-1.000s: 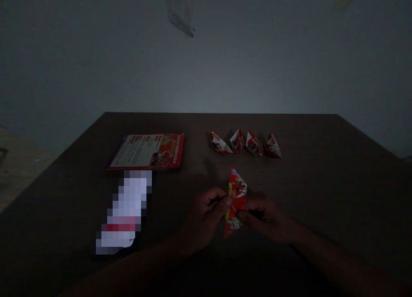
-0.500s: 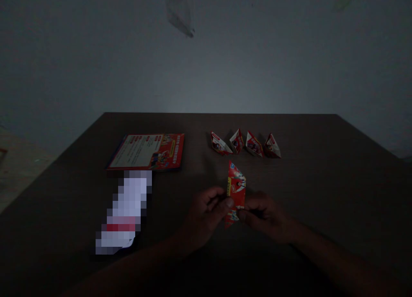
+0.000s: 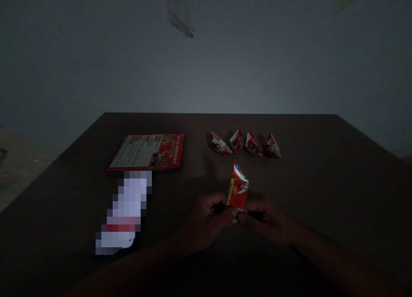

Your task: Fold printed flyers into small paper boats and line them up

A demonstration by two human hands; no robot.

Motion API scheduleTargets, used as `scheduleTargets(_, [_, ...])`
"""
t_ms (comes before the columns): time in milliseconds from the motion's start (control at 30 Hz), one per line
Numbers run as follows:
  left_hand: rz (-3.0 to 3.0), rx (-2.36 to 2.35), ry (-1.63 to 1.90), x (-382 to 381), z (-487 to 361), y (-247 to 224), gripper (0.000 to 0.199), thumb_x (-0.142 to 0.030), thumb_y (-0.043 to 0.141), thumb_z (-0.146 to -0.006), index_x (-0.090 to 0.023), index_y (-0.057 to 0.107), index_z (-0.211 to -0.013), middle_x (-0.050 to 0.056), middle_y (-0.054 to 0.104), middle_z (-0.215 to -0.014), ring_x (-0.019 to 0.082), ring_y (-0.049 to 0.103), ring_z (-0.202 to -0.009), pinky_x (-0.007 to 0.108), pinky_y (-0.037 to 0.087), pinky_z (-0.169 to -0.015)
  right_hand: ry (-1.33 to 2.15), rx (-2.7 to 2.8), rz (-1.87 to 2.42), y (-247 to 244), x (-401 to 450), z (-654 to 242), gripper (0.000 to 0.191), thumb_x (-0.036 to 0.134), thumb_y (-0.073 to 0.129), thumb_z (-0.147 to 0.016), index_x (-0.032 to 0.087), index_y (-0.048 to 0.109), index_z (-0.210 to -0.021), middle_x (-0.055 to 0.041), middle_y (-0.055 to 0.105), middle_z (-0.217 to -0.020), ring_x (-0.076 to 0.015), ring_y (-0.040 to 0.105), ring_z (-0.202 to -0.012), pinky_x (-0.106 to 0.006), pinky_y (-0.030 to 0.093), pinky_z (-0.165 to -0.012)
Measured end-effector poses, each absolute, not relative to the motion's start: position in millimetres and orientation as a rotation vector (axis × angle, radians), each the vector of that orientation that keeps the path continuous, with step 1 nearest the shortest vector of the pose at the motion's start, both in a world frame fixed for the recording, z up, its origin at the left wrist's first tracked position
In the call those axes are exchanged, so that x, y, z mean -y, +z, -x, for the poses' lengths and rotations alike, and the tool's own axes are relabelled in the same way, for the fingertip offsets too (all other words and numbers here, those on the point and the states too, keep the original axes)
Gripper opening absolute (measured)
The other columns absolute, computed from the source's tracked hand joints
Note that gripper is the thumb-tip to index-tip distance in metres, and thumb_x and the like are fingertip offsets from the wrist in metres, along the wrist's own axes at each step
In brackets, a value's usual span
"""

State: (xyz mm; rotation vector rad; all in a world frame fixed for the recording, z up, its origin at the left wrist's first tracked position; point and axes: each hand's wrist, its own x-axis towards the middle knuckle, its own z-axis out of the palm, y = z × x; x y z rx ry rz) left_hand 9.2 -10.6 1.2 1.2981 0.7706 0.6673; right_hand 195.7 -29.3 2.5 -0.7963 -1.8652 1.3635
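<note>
Pinching the lower end of a red folded paper piece [image 3: 237,189] from both sides, the left hand [image 3: 206,219] and right hand [image 3: 265,217] hold it upright just above the dark table [image 3: 322,181]; behind it stand four folded paper boats [image 3: 246,143] in a row, a printed sheet [image 3: 148,151] lying well left

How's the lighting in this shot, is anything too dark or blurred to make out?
Head view: very dim throughout; the left hand and right hand are near-silhouettes pinching the red folded paper; print on the booklet is unreadable; one patch on the table is pixelated; the four folded pieces stay visible.
</note>
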Motion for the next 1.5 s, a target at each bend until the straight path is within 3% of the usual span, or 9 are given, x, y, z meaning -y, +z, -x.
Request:
scheduleTargets(333, [-1.261,-0.750,0.673,12.0,-8.7,-1.1,0.026,-0.039,0.061,-0.079,-0.013,0.062,-0.082,0.001,0.055,-0.072,0.013,0.048,-0.066,0.023,0.038,-0.060,1.416,1.839,0.814,2.0,30.0,-197.0,0.025,0.027,0.048,-0.091,0.011,0.064,-0.081,0.0023,0.046,-0.064,-0.0082,0.037,-0.056,-0.019,0.033,-0.052])
scheduleTargets(567, [-1.310,-0.803,0.720,9.9,-10.5,6.0,0.027,-0.036,0.058,-0.079,-0.014,0.055,-0.064,-0.004,0.044,-0.059,0.009,0.038,-0.056,0.020,0.031,-0.053,1.399,1.807,0.836,-2.5,30.5,-199.6,0.025,0.030,0.047,-0.092,0.013,0.059,-0.078,0.0045,0.039,-0.061,-0.0072,0.032,-0.052,-0.019,0.027,-0.048])
scheduleTargets(833, [-1.351,-0.836,0.743,10.5,-10.3,3.9,0.034,-0.045,0.056,-0.081,-0.014,0.057,-0.067,-0.003,0.045,-0.060,0.011,0.040,-0.058,0.021,0.032,-0.054,1.397,1.792,0.857,-6.1,31.5,-200.2,0.031,0.034,0.044,-0.093,0.014,0.056,-0.074,0.0050,0.039,-0.058,-0.0073,0.033,-0.050,-0.020,0.028,-0.046])
scheduleTargets(933, [-1.361,-0.831,0.759,9.7,-9.7,3.3,0.034,-0.043,0.056,-0.081,-0.014,0.058,-0.065,-0.003,0.045,-0.060,0.011,0.042,-0.059,0.022,0.033,-0.055,1.385,1.797,0.869,-6.7,32.0,-200.2,0.029,0.034,0.045,-0.093,0.014,0.058,-0.077,0.0052,0.039,-0.058,-0.0073,0.033,-0.050,-0.020,0.029,-0.047])
scheduleTargets(1133, [-1.342,-0.821,0.726,10.3,-9.4,1.7,0.031,-0.042,0.057,-0.082,-0.013,0.060,-0.070,-0.002,0.047,-0.063,0.012,0.043,-0.061,0.022,0.034,-0.057,1.386,1.753,0.902,-5.8,32.1,-200.0,0.037,0.033,0.042,-0.095,0.015,0.050,-0.064,0.0048,0.042,-0.053,-0.0069,0.038,-0.048,-0.019,0.029,-0.046])
scheduleTargets(1333, [-1.335,-0.792,0.746,10.2,-8.9,0.8,0.031,-0.039,0.056,-0.083,-0.013,0.060,-0.069,-0.002,0.048,-0.062,0.011,0.042,-0.060,0.022,0.033,-0.057,1.387,1.773,0.877,-5.3,32.2,-199.9,0.032,0.034,0.044,-0.094,0.015,0.054,-0.071,0.0051,0.039,-0.056,-0.0073,0.034,-0.049,-0.020,0.029,-0.047])
scheduleTargets(1500, [-1.285,-0.764,0.737,11.1,-9.7,3.0,0.029,-0.040,0.057,-0.083,-0.013,0.061,-0.072,-0.002,0.050,-0.065,0.011,0.045,-0.061,0.022,0.035,-0.058,1.347,1.779,0.928,-1.3,32.3,-199.0,0.035,0.034,0.043,-0.094,0.016,0.050,-0.064,0.0044,0.041,-0.054,-0.0078,0.036,-0.049,-0.020,0.030,-0.046])
